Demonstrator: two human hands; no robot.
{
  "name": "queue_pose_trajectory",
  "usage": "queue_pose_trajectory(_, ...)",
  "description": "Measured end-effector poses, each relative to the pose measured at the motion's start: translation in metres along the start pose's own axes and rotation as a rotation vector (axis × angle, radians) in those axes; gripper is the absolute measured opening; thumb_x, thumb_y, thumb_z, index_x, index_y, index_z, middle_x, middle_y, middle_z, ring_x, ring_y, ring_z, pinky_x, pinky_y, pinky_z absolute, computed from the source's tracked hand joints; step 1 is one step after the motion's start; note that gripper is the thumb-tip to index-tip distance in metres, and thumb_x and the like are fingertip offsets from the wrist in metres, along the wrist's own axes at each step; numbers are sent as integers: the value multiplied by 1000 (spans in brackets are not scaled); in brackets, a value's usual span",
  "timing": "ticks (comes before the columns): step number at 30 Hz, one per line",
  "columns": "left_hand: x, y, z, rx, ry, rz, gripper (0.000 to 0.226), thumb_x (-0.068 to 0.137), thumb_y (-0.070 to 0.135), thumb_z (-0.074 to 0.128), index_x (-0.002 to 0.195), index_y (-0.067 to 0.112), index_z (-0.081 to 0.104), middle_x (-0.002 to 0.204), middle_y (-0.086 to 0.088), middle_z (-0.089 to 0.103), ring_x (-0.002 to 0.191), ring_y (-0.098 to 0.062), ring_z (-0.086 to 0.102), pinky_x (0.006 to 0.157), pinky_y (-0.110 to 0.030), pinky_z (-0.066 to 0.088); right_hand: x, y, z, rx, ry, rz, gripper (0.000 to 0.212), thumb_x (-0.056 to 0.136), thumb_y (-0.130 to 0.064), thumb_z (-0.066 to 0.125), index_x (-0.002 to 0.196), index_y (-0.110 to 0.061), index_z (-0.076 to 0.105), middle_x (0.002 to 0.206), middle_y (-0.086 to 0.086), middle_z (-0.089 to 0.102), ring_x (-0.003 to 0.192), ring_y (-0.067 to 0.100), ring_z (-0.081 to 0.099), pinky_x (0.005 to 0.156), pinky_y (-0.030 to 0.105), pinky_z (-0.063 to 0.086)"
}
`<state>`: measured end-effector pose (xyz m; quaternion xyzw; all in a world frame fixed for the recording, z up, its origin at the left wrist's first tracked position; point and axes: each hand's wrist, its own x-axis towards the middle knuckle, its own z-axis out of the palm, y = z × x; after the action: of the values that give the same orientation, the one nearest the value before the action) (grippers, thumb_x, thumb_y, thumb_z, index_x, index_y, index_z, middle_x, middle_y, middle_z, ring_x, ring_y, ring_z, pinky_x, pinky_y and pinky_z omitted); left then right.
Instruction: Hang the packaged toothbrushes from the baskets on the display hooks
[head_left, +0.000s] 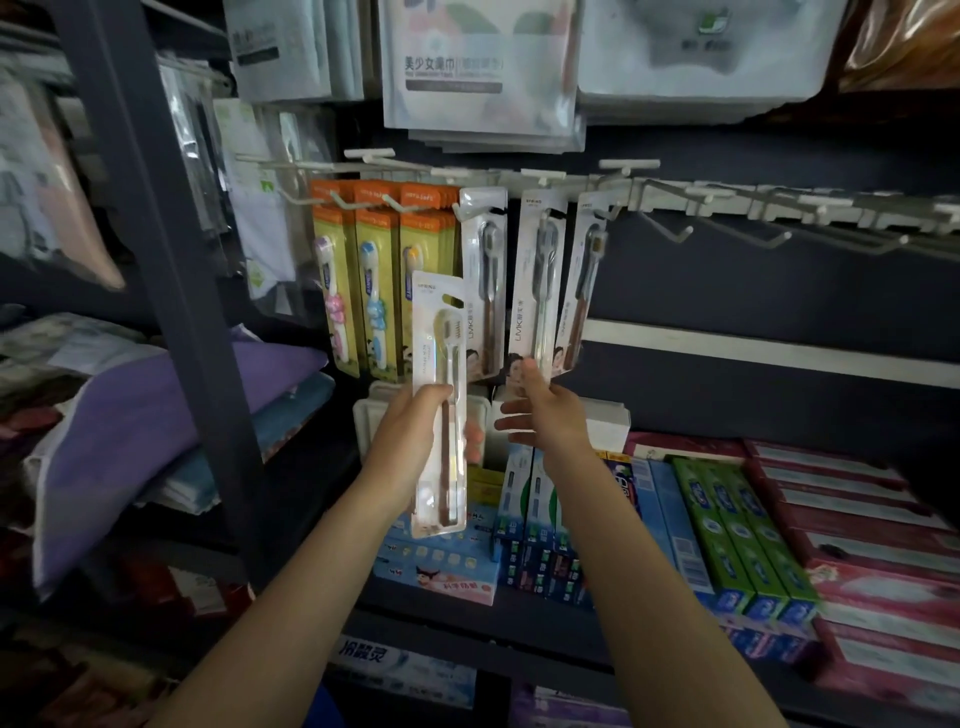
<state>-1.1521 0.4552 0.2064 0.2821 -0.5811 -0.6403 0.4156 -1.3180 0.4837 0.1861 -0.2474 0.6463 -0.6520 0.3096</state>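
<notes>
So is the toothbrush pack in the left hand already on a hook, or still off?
Off. The left hand grips the toothbrush pack upright, its hang hole below the hooks and free of them.

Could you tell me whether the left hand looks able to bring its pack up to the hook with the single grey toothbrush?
Probably yes. The left hand grips the held pack just below that hook, with nothing between them; the hanging grey toothbrush pack sits behind.
</notes>
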Motion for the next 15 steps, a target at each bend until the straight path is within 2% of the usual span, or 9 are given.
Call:
queue_pose_trajectory(4,-6,0,1,30,-35,8,17,102,12,52,115,12,63,68,-3,74,56,-20,70,56,-31,58,-7,8,-9,-33,1,40,50,95,-59,56,104,-10,63,86,10,74,71,22,73,60,31,58)
queue_pose_trajectory(5,-6,-3,2,26,-38,7,17,101,14,56,114,14,67,76,-4,76,63,-20,72,61,-31,60,-11,11,-12,-40,-1,43,49,96,-58,56,103,-10,63,86,10,74,71,22,73,60,31,57)
queue_pose_trajectory(8,-3,-12,6,132,-28,51,13,95,24,67,106,23,74,98,3,78,94,-14,74,87,-34,56,-29,15,-22,-4,-42,16,47,99,-50,56,108,-4,63,85,11,73,67,21,70,60,31,55)
queue_pose_trajectory(10,-3,-11,15,140,-33,42,17,91,29,72,106,22,76,102,5,78,101,-15,72,95,-37,53,-41,14,-30,-3,-98,-43,48,99,-51,56,106,-4,66,84,10,73,67,20,69,63,31,55)
queue_pose_trajectory(11,-2,-10,20,137,-37,38,17,91,29,72,105,21,77,101,5,78,99,-14,73,92,-36,54,-48,11,-33,-25,-134,-84,48,98,-53,56,104,-6,68,84,8,74,71,20,69,67,33,56)
queue_pose_trajectory(13,-1,-5,34,121,-58,21,12,92,26,71,101,21,77,93,6,79,87,-6,73,76,-23,55,-60,5,-40,-93,-192,-181,50,94,-57,59,105,-10,71,94,9,76,88,24,72,80,41,58)
queue_pose_trajectory(15,-2,-1,49,97,-98,20,8,94,21,70,97,20,77,86,8,78,78,0,72,64,-13,52,-71,0,-49,-131,-199,-267,54,89,-54,66,108,-4,68,105,22,70,98,33,69,87,50,54)
